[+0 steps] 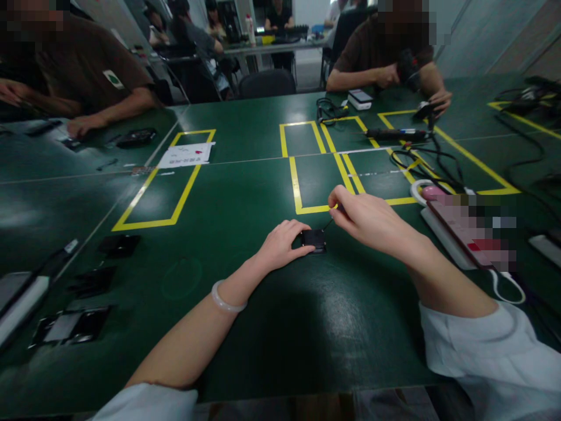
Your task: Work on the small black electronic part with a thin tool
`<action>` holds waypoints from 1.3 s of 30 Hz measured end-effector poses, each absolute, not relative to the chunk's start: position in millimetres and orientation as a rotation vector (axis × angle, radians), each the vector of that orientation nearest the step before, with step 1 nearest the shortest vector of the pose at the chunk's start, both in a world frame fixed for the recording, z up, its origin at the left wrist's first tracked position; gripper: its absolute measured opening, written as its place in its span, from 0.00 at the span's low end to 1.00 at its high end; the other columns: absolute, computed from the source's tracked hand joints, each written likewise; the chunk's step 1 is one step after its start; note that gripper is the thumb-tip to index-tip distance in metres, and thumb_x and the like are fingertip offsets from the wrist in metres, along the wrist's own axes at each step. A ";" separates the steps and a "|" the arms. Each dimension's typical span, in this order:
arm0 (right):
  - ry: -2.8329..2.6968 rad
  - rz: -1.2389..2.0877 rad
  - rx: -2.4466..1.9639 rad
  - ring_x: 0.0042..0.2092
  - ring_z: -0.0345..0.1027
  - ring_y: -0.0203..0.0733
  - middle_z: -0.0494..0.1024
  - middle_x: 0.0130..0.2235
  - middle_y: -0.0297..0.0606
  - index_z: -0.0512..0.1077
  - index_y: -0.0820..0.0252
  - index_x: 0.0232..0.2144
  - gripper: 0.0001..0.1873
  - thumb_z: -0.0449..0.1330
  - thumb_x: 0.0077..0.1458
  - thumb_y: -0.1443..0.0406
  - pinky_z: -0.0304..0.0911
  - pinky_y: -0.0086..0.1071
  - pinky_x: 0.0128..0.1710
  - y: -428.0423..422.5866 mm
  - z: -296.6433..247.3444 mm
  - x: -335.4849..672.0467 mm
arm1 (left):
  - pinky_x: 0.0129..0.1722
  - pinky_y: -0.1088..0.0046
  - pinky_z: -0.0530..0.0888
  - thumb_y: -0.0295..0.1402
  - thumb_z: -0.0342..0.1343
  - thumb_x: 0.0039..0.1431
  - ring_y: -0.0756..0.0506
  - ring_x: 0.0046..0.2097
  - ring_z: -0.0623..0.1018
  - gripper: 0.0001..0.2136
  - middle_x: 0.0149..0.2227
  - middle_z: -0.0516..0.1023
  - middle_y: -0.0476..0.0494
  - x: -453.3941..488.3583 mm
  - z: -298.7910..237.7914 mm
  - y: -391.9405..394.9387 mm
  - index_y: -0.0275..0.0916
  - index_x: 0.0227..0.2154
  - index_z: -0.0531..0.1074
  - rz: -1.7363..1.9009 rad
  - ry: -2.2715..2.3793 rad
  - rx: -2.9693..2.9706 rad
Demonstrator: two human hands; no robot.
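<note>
Bench (245,333) beneath, I watch the left hand (280,245) pinch a black rectangular part (314,239), the right hand (370,221) pinch a thin dark tool (328,224) at its corner

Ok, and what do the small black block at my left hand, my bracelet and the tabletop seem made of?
The black block: dark, perhaps plastic or coated metal; tiny bright spots on its edges hint at metal. The bracelet: smooth and pale with a slight sheen, so perhaps stone, glass or plastic. The tabletop: smooth green covering, possibly rubber or vinyl, given its soft glare.
</note>
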State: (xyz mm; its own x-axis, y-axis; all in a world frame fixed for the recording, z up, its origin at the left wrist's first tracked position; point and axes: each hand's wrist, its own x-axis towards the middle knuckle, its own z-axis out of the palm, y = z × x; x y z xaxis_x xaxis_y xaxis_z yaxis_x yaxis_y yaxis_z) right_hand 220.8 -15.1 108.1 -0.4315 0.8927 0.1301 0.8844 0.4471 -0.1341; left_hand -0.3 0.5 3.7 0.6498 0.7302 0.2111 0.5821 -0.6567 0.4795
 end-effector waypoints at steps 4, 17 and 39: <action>-2.516 0.004 -1.595 0.29 0.67 0.42 0.76 0.28 0.37 0.65 0.57 0.39 0.14 0.45 0.64 0.57 0.44 0.31 0.27 -14.3 107.6 220.5 | 0.46 0.63 0.69 0.48 0.52 0.62 0.41 0.46 0.71 0.19 0.45 0.73 0.41 -0.2 3.7 0.5 0.40 0.47 0.67 0.540 1.043 2.505; -2.515 -0.007 -1.606 0.29 0.67 0.42 0.76 0.29 0.38 0.65 0.58 0.40 0.14 0.44 0.64 0.57 0.45 0.32 0.27 -13.9 107.6 220.4 | 0.46 0.63 0.70 0.48 0.52 0.62 0.41 0.46 0.71 0.18 0.44 0.73 0.41 -0.4 5.4 -0.1 0.40 0.47 0.68 0.535 1.048 2.495; -2.505 0.052 -1.589 0.28 0.66 0.40 0.76 0.29 0.37 0.63 0.59 0.43 0.13 0.44 0.63 0.61 0.45 0.31 0.27 -16.2 109.1 219.1 | 0.46 0.62 0.70 0.48 0.52 0.61 0.41 0.46 0.72 0.18 0.44 0.73 0.42 0.3 5.5 0.2 0.41 0.47 0.68 0.546 1.052 2.489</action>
